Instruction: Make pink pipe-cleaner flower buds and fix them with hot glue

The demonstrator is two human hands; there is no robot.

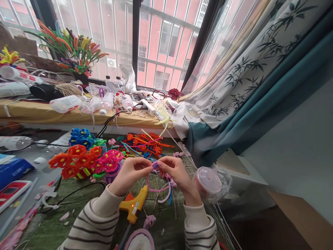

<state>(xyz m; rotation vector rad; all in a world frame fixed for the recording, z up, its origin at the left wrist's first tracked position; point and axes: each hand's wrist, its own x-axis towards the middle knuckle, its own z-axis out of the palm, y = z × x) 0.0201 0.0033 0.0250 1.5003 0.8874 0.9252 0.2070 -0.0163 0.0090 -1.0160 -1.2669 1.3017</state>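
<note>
My left hand (131, 175) and my right hand (177, 173) meet in front of me, their fingertips pinching a small purple coil (155, 165). A pink pipe cleaner (156, 190) runs down from the coil in a long loop below my hands. I cannot tell which hand bears its weight. Beneath my left wrist lies an orange and yellow hot glue gun (134, 203), untouched. Just left of my left hand stands a bunch of pink pipe-cleaner flowers (109, 161), with orange ones (75, 161) beyond it.
A tangle of orange and multicoloured pipe cleaners (140, 144) and blue flowers (82, 138) lie ahead on a green mat (85, 205). A clear-wrapped pink-lidded tub (209, 180) sits right. Plastic bottles (66, 103) and a power strip (148, 107) crowd the windowsill.
</note>
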